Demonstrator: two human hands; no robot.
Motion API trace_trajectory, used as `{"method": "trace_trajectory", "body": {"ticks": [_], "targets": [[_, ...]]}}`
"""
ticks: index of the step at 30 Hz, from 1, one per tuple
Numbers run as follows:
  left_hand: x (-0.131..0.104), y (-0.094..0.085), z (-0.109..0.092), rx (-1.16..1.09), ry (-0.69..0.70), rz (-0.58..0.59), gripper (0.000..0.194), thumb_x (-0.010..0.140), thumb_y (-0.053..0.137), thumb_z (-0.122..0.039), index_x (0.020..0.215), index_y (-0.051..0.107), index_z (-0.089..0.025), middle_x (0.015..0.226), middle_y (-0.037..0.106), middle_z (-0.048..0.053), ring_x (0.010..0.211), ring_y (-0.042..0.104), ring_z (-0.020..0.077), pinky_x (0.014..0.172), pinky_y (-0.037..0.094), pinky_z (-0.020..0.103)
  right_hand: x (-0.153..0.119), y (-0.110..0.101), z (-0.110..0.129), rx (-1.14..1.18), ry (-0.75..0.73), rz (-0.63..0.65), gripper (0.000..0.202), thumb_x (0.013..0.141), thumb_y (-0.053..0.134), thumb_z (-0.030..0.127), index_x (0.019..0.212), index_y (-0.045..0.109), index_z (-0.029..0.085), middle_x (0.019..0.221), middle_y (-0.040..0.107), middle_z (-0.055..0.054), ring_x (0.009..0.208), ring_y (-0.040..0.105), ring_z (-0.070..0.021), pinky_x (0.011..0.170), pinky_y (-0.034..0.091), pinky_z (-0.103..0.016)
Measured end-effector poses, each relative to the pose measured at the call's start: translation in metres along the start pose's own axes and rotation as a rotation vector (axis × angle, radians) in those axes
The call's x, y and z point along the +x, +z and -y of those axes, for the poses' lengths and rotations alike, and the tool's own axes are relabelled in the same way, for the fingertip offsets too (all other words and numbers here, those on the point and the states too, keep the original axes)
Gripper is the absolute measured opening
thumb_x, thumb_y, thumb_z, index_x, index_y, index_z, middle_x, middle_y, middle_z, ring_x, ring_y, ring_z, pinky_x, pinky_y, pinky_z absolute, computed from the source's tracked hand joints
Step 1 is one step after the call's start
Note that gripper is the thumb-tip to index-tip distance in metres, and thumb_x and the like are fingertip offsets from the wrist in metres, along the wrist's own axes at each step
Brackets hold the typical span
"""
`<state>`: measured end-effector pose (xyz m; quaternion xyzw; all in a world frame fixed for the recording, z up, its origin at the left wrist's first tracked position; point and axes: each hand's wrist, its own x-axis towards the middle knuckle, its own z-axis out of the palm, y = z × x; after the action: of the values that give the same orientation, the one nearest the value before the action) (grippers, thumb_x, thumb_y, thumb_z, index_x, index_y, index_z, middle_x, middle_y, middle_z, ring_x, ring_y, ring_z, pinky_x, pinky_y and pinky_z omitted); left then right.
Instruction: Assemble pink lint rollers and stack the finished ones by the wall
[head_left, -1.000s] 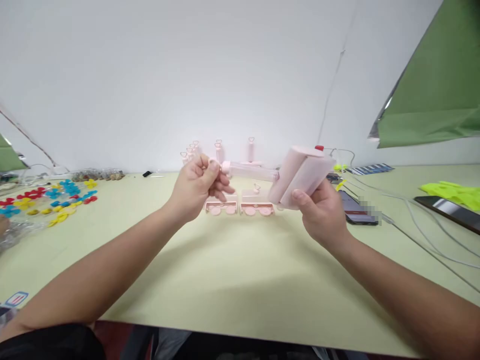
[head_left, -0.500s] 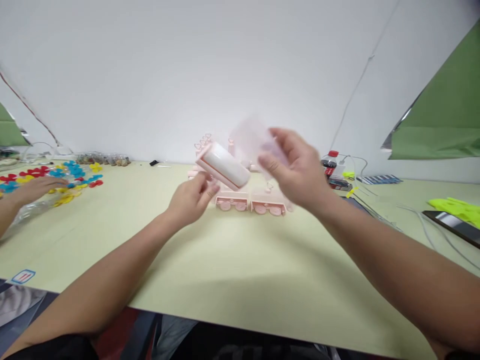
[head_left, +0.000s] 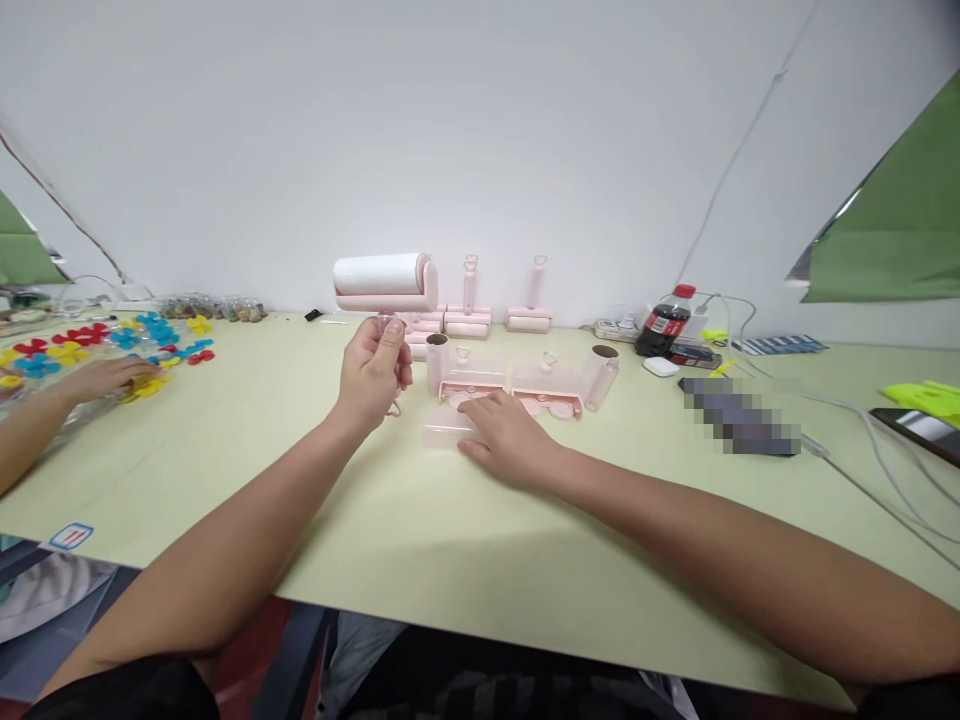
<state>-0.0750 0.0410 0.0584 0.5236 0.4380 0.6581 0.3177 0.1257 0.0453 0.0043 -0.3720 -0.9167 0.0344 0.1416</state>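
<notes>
We see the left hand closed around the handle of a pink lint roller, whose head stands above the fist, its long axis running nearly level from left to right. The translucent cover lies on the table, below and to the right of the roller, its long axis likewise crosswise. The right hand is the nearer to it, palm down with fingers over its right end; we cannot tell whether they grip. We note the roller's smooth white cylinder, exposed in a pale pink frame, and the cover's faintly pink, glossy walls.
</notes>
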Motion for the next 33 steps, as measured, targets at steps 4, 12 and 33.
{"method": "trace_trajectory", "body": {"ticks": [4,12,33], "targets": [[-0.003,0.002,0.001,0.017,-0.015,0.039,0.027,0.089,0.056,-0.049,0.088,0.051,-0.022,0.059,0.053,-0.005,0.042,0.048,0.0079,0.033,0.032,0.017,0.008,0.000,-0.004,-0.069,0.019,-0.029,0.029,0.089,0.054,0.029,0.114,0.059,0.014,0.116,0.063,-0.014,0.106,0.047,-0.0313,0.091,0.038,-0.044],[-0.009,0.006,-0.003,0.021,-0.027,0.064,0.030,0.087,0.057,-0.050,0.089,0.053,-0.020,0.060,0.054,-0.005,0.042,0.048,0.0067,0.034,0.033,0.016,0.014,0.007,-0.017,-0.073,0.031,-0.080,0.028,0.089,0.055,0.028,0.112,0.059,0.015,0.115,0.063,-0.014,0.107,0.046,-0.0299,0.092,0.036,-0.042],[-0.066,0.076,-0.026,0.637,0.186,0.849,0.017,0.087,0.052,-0.030,0.082,0.063,-0.019,0.069,0.060,0.001,0.060,0.054,0.0151,0.057,0.040,0.029,-0.051,-0.066,-0.031,0.947,0.628,-0.086,0.029,0.082,0.061,0.048,0.090,0.055,0.020,0.062,0.050,0.003,0.046,0.042,-0.0109,0.040,0.027,-0.023]]}}
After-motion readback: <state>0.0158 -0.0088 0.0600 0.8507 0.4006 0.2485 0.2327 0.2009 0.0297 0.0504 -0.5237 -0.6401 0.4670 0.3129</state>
